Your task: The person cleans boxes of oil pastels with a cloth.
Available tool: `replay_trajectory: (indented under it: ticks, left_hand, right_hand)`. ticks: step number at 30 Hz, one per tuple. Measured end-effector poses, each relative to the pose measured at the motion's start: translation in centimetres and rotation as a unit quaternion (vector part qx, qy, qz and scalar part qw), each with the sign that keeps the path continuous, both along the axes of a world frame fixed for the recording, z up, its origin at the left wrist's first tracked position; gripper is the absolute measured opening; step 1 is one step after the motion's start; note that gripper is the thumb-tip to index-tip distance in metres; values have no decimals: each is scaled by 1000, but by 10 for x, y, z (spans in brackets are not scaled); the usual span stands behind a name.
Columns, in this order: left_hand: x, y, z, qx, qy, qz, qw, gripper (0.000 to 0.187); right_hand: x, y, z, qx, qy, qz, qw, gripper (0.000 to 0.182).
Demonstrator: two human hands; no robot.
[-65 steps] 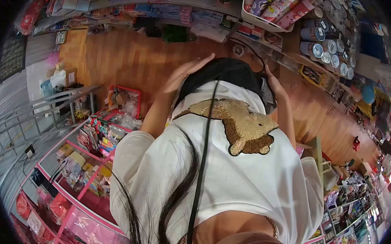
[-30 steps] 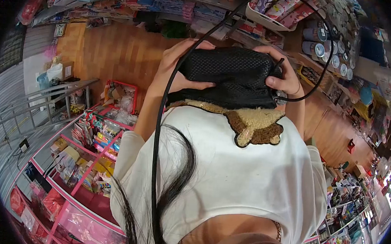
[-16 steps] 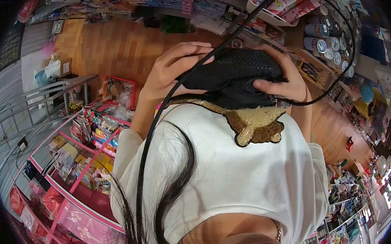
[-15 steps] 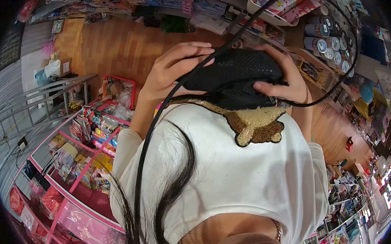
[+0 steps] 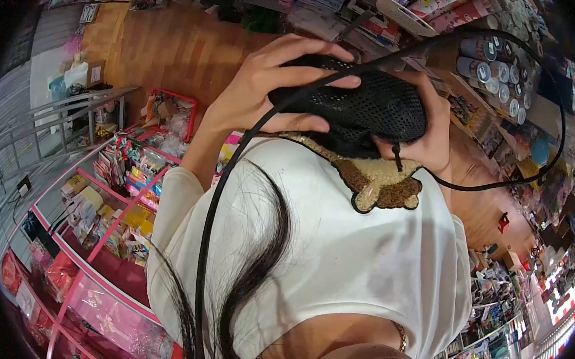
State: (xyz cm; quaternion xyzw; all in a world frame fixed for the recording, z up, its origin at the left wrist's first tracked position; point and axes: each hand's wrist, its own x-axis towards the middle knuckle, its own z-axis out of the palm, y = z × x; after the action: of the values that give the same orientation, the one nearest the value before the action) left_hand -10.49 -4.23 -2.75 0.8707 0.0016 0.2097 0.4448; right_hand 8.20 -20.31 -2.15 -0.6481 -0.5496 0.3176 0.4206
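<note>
A black mesh pouch (image 5: 379, 109) is held up in front of my chest between both hands. My left hand (image 5: 264, 84) grips its left side, fingers spread over the top and thumb along the near edge. My right hand (image 5: 434, 126) wraps round the right end; some of its fingers are hidden behind the mesh. A short knotted black cord (image 5: 397, 157) hangs from the pouch near my right thumb. What the pouch contains, if anything, cannot be made out. Across it runs a long black cable (image 5: 258, 121), which loops round to the right.
Pink-framed shelves (image 5: 107, 233) with packaged goods stand at lower left, near a grey metal railing (image 5: 58, 120). Wooden floor (image 5: 169, 58) lies ahead. At upper right are a white basket (image 5: 405, 18) and several cylindrical containers (image 5: 482, 70). More stocked shelves (image 5: 493, 294) stand at lower right.
My left hand has shifted, its fingers now further over the pouch. The pouch has turned slightly, and the knotted cord now shows. The cable's loop has swung wider to the right.
</note>
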Motion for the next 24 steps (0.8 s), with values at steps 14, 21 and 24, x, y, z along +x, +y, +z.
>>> replay_trajectory:
  ticks: [14, 21, 24]
  left_hand:
    - [1, -13, -10, -11, -77, -5, 997, 19]
    - [-1, -14, -5, 9, -79, -6, 997, 15]
    - [-2, -14, -5, 13, -76, -8, 997, 16]
  right_hand:
    - [2, -2, 3, -22, -84, 44, 995, 61]
    - [0, -4, 1, -26, -83, 36, 996, 69]
    - [-2, -3, 5, -11, -85, 26, 996, 65]
